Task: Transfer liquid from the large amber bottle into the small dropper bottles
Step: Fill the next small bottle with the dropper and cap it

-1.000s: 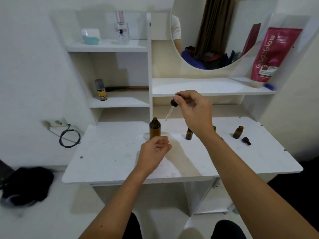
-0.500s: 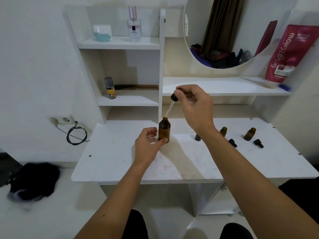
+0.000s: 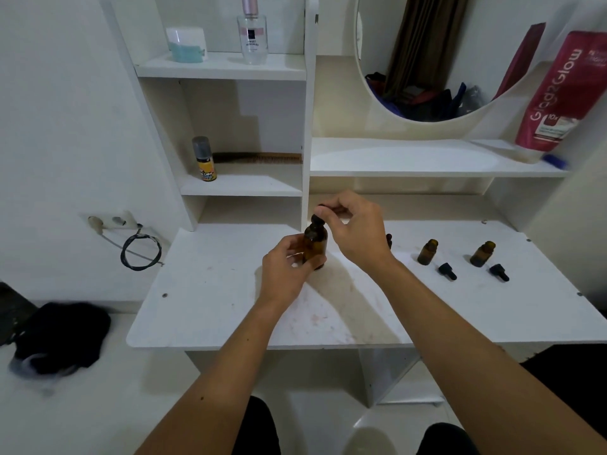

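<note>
Head view is showing the left hand (image 3: 289,264) wrapping its fingers around the big brown bottle (image 3: 314,246) standing on the white surface (image 3: 210,290); the right hand (image 3: 356,229) is pinching the black dropper top (image 3: 318,219) at the bottle's mouth; two small bottles (image 3: 427,251) are standing open to the right.

Left hand (image 3: 289,267): forearm extended forward, fingers and thumb curled round the large amber bottle (image 3: 314,246). Right hand (image 3: 356,229): raised above it, wrist bent, thumb and forefinger pinching the dropper cap (image 3: 318,218) at the bottle's neck.

White table (image 3: 213,307) — amber bottle (image 3: 316,245), two small bottles (image 3: 427,251), loose dropper caps (image 3: 447,271).
</note>
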A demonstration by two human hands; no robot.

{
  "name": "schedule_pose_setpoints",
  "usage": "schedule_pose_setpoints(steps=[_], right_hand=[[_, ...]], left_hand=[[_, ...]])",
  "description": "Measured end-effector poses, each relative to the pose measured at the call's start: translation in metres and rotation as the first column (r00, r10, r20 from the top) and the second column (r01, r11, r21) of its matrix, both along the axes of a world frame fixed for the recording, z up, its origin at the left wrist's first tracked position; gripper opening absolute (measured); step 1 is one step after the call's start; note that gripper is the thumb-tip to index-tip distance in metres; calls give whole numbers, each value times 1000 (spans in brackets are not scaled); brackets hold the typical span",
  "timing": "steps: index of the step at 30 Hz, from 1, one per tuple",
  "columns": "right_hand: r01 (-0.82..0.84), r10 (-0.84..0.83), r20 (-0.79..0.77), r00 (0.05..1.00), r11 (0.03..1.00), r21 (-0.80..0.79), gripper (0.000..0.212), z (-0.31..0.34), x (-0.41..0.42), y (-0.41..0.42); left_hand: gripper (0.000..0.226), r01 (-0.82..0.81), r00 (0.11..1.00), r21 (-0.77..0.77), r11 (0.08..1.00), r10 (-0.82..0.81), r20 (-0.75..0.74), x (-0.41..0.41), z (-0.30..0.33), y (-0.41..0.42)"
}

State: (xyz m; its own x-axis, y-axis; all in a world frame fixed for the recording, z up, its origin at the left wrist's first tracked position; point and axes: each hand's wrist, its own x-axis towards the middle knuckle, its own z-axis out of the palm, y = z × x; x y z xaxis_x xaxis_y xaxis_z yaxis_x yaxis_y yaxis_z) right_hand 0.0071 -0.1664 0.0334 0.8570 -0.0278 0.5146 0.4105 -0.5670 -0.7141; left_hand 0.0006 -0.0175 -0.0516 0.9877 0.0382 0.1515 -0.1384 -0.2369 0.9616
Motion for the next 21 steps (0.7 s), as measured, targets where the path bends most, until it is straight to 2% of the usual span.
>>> schedule_pose_setpoints(steps=[11, 15, 21], right_hand=[[23, -23, -26, 999, 1000, -12, 3, -4, 1, 4], [-11, 10, -47, 999, 999, -31, 11, 3, -3, 3], [11, -13, 56, 998, 999, 39, 12, 26, -10, -1]], left_hand=[[54, -5, 1000, 42, 999, 5, 6, 2, -4, 0], [53, -10, 1000, 52, 999, 11, -9, 1, -3, -1], [52, -16, 1000, 16, 1000, 16, -1, -5, -1, -4]])
